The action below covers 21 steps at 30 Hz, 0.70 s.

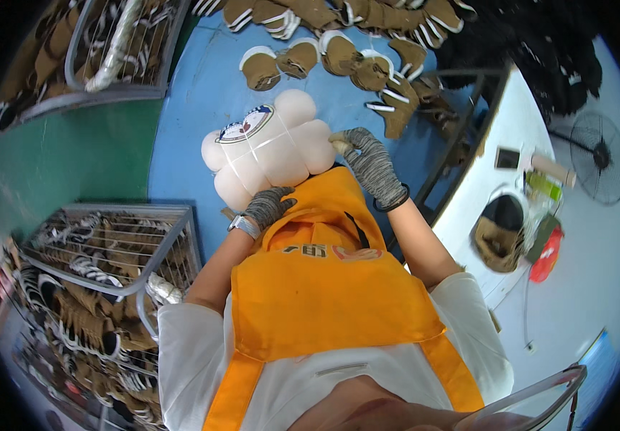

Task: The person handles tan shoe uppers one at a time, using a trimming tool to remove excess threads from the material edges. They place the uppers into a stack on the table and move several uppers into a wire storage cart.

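A white bundle of several rounded lobes (275, 156), tied crosswise with thin white string and bearing a blue-and-white oval label (247, 123), lies on the blue tabletop (188, 172) against my apron. My left hand (267, 206), in a grey knitted glove, rests at the bundle's near edge, its fingers stretched out and a little apart. At the bundle's right end is my right hand (376, 167), gloved alike, with bare fingertips. Its thumb and forefinger are pinched together beside the end lobe; whatever lies between them is too small to make out.
Brown boot pieces with white trim (339, 54) lie along the table's far side. Wire carts (116, 248) full of similar pieces stand at the left. To the right are a metal frame (461, 136), a white table (479, 208) with a cap, and a fan (600, 154).
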Available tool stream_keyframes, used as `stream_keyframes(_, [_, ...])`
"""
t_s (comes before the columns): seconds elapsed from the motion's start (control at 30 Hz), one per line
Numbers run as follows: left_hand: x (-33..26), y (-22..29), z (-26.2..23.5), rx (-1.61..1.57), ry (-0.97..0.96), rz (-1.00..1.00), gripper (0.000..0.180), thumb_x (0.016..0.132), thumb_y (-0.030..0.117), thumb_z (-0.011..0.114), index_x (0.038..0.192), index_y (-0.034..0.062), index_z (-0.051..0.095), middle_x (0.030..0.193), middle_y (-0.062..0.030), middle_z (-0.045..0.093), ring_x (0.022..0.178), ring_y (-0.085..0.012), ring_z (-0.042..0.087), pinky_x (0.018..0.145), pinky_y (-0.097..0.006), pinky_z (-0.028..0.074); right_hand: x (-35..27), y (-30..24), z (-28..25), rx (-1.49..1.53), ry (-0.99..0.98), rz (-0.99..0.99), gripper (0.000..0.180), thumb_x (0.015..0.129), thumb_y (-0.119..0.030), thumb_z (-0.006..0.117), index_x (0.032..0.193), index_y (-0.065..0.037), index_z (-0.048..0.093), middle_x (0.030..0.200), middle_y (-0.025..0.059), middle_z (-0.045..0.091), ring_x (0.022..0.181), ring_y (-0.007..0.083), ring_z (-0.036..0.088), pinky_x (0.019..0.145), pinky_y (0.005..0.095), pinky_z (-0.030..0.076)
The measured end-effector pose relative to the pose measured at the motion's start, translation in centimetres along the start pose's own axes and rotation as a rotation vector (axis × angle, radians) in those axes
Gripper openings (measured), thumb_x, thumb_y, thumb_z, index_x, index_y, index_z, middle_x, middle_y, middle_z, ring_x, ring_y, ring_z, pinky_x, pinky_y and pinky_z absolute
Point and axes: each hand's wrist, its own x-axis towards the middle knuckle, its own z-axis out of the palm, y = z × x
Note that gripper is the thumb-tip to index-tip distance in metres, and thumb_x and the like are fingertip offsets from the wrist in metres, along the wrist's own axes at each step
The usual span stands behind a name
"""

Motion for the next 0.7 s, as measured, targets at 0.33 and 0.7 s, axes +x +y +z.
stream_keyframes(0.33, [11.8,-16.1,-6.2,-0.524,0.963,-0.096,0.03,0.09,0.013,0.064,0.118,0.0024,0.061,0.11,-0.0147,0.066,0.098,-0.0243,0.063,0.086,-0.031,0.049,26.4,15.3,9.8,-0.537,-0.154,-0.326,0.022,0.081,-0.018,0.065,0.101,-0.015,0.071,0.105,0.0089,0.064,0.098,0.0287,0.059,0.088,0.0412,0.045])
stream_keyframes(0.7, [37.6,-33.3,-12.2,-0.235,0.423,-0.478,0.04,0.096,0.033,0.052,0.126,0.0085,0.059,0.13,-0.0131,0.058,0.119,-0.0302,0.054,0.104,-0.036,0.04,48.1,35.4,28.2,-1.32,-0.692,-0.584,0.046,0.085,-0.032,0.063,0.13,-0.028,0.057,0.136,0.0074,0.05,0.133,0.0286,0.037,0.113,0.0468,0.023])
